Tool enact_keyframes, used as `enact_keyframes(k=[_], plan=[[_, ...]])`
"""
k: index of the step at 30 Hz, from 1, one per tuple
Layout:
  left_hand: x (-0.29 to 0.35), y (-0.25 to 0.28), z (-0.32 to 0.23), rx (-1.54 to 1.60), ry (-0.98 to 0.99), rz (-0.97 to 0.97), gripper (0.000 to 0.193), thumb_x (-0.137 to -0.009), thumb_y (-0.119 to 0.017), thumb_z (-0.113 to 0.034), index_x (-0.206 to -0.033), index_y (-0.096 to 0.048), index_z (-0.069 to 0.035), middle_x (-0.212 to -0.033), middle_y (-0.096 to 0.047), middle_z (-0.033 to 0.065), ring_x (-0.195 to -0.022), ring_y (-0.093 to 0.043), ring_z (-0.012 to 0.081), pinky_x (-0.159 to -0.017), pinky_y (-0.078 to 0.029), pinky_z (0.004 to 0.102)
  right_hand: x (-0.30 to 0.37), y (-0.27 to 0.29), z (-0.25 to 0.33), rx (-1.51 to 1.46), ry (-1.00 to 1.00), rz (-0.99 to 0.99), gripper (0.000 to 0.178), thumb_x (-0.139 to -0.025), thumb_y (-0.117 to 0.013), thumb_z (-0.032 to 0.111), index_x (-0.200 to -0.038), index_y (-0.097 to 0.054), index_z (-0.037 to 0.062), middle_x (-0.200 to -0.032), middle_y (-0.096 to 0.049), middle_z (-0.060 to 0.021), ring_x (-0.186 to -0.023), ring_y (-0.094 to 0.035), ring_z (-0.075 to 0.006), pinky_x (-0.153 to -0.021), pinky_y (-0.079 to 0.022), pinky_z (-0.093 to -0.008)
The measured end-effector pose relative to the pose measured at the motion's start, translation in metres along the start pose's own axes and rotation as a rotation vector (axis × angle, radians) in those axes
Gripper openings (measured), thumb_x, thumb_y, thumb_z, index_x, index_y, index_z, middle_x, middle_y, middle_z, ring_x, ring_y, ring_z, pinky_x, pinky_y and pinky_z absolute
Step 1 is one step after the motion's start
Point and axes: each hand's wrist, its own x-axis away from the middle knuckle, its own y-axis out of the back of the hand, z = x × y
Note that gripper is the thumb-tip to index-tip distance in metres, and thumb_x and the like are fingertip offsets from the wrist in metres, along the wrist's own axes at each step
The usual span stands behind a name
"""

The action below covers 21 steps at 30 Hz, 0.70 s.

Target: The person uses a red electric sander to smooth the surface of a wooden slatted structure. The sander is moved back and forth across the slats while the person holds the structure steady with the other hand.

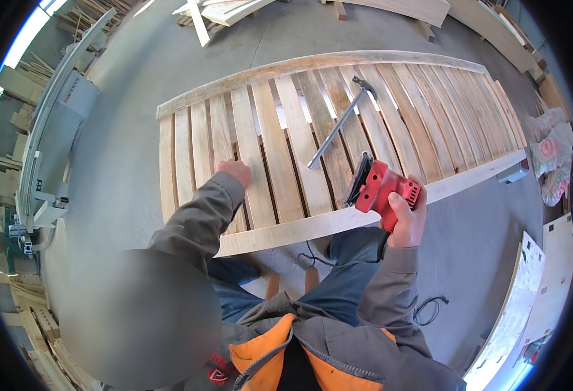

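My right hand [409, 215] grips a red electric sander [384, 189] above the near rail of a slatted wooden panel [280, 236]. The sander is tipped on its side, its dark pad facing left over the slats. My left hand [234, 173] is closed like a fist and rests on the slats left of the middle; what lies under its curled fingers is hidden. Between and beyond my hands, a claw hammer [340, 124] with a metal shaft lies slantwise across the slats, its head toward the far rail.
A dark cord [342, 264] runs by my legs, and more cable [432, 306] lies on the floor at right. Boards [224, 12] are stacked beyond the panel. A long machine [65, 111] and timber piles line the left; pale sheets [511, 313] and cloth bundles [552, 146] are at right.
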Motion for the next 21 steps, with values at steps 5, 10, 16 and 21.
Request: enact_keyframes(k=[5,10,16,21], plan=[[-0.001,-0.027,-0.004,-0.065,-0.018,-0.097,0.022,-0.095,-0.067,-0.021,-0.105,-0.082,-0.010,-0.112,-0.075,0.0114,-0.109,-0.072,0.0312,-0.089,-0.057,0.0462,-0.002,0.007,-0.005,0.010,0.014,0.023,0.067,-0.086,-0.079,0.007,-0.146,-0.050,0.0044,-0.116,-0.066,-0.0122,-0.075,-0.068,-0.0203,-0.047,-0.054,-0.0335],[-0.001,-0.037,-0.002,-0.043,0.038,-0.127,0.026,-0.101,-0.058,-0.020,-0.107,-0.081,-0.011,-0.116,-0.075,0.0115,-0.113,-0.070,0.0321,-0.091,-0.054,0.0464,-0.002,0.008,-0.006,0.013,0.012,0.003,0.065,-0.087,-0.079,0.007,-0.145,-0.050,0.0037,-0.115,-0.066,-0.0126,-0.073,-0.067,-0.0200,-0.046,-0.053,-0.0332],[-0.012,-0.040,0.030,0.317,0.081,-0.222,0.026,-0.101,-0.058,-0.023,-0.108,-0.074,-0.003,-0.114,-0.073,0.0216,-0.111,-0.070,0.0415,-0.096,-0.056,0.0514,0.001,0.001,0.002,0.082,0.004,0.001,0.068,-0.087,-0.081,0.014,-0.146,-0.049,0.0021,-0.113,-0.067,-0.0140,-0.075,-0.067,-0.0202,-0.046,-0.052,-0.0328],[-0.005,-0.034,0.054,0.545,0.138,-0.284,0.033,-0.105,-0.060,-0.032,-0.110,-0.071,-0.002,-0.115,-0.073,0.0223,-0.110,-0.070,0.0428,-0.097,-0.054,0.0516,0.004,-0.006,0.003,0.055,-0.013,0.014,0.069,-0.086,-0.083,0.014,-0.145,-0.050,0.0032,-0.112,-0.067,-0.0132,-0.075,-0.067,-0.0203,-0.045,-0.051,-0.0328]])
